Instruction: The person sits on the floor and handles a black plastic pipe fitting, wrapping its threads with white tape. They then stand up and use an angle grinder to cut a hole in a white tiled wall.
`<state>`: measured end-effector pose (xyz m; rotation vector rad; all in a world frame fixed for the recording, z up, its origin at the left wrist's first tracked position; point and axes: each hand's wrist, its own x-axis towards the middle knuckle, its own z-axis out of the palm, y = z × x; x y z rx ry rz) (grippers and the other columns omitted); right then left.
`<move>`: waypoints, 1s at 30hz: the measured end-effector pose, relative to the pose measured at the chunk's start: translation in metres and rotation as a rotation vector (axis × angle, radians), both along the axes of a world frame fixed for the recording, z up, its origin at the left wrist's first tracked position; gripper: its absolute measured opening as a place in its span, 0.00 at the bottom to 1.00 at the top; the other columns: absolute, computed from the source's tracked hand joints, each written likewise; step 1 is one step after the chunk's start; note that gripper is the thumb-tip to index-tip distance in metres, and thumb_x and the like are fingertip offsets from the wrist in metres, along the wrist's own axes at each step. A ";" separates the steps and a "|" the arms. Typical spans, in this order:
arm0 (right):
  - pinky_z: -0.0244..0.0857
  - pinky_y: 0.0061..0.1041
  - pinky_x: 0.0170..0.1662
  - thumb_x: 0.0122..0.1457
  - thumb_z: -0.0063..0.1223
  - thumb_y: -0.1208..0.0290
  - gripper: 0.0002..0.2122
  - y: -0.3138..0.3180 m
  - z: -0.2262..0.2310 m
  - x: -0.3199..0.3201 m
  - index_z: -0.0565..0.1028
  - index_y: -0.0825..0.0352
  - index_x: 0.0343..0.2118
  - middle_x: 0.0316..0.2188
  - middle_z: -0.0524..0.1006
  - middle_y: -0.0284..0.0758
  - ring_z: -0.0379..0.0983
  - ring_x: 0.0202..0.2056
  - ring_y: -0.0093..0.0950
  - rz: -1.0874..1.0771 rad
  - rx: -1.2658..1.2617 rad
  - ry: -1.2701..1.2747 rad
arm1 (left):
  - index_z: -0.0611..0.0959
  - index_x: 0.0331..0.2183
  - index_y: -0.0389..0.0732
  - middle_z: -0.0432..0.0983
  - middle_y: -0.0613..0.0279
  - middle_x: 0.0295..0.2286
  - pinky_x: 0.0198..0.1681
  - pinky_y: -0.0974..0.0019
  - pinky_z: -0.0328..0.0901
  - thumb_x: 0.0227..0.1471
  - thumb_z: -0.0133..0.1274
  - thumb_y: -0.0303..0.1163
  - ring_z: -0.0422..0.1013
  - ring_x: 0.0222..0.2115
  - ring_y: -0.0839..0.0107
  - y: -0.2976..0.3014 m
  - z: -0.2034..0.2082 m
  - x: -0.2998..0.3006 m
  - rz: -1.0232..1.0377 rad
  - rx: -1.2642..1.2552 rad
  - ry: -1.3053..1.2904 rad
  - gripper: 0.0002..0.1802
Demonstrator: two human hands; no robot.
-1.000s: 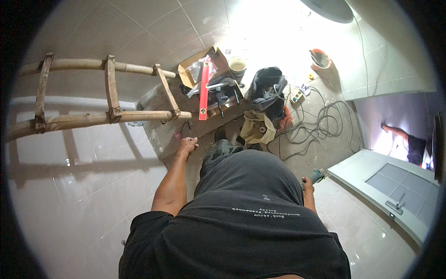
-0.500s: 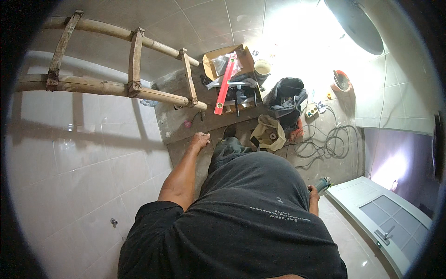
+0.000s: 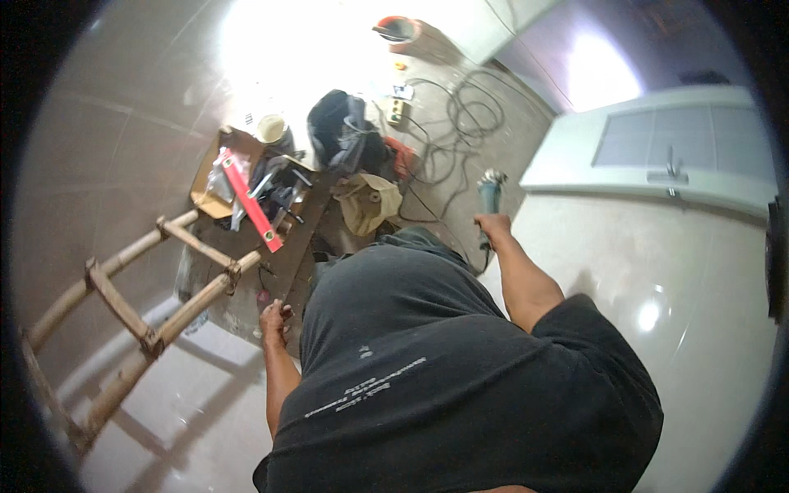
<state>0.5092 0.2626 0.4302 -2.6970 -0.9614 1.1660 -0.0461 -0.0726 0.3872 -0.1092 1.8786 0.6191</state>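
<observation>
My right hand (image 3: 491, 227) is wrapped round the narrow body of a teal angle grinder (image 3: 488, 200), its greyish head pointing up and away from me. A dark cord trails from its lower end. On the other side, my left hand (image 3: 275, 319) hangs near the bamboo ladder's end, fingers loosely curled and a little apart, with nothing visible in them. Just beyond it lies a small pink item (image 3: 262, 296) on the floor. A cream cloth bag (image 3: 366, 205) stands open ahead of my belly.
A bamboo ladder (image 3: 123, 316) leans at the left. Ahead are a cardboard box (image 3: 207, 197) with a red spirit level (image 3: 251, 201), a pale bucket (image 3: 271, 129), a black bag (image 3: 329, 135), a power strip (image 3: 396, 112), coiled cable (image 3: 468, 131) and an orange bucket (image 3: 400, 33). A white door (image 3: 567, 156) stands right.
My view has swung to the right, so the box and ladder sit further left. My right arm has moved out from my side, bringing the angle grinder into fuller view. My left fingers have loosened.
</observation>
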 end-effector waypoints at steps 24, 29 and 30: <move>0.76 0.37 0.44 0.39 0.69 0.61 0.25 -0.024 0.015 -0.008 0.81 0.76 0.38 0.39 0.83 0.51 0.82 0.40 0.43 0.008 -0.102 -0.100 | 0.79 0.46 0.46 0.84 0.67 0.34 0.37 0.51 0.64 0.64 0.49 0.52 0.79 0.35 0.66 0.046 0.003 -0.036 -0.257 0.063 0.055 0.21; 0.76 0.35 0.45 0.39 0.68 0.60 0.25 -0.024 0.012 -0.004 0.81 0.75 0.39 0.39 0.83 0.50 0.83 0.40 0.41 0.020 -0.113 -0.130 | 0.79 0.44 0.46 0.83 0.68 0.32 0.31 0.52 0.63 0.62 0.51 0.52 0.79 0.31 0.67 0.051 0.011 -0.029 -0.259 0.059 0.101 0.20; 0.76 0.35 0.45 0.39 0.68 0.60 0.25 -0.022 0.015 -0.010 0.81 0.74 0.39 0.39 0.83 0.50 0.83 0.40 0.40 0.029 -0.120 -0.127 | 0.79 0.44 0.46 0.83 0.68 0.32 0.30 0.52 0.62 0.62 0.52 0.52 0.78 0.31 0.67 0.046 0.006 -0.035 -0.220 0.055 0.100 0.20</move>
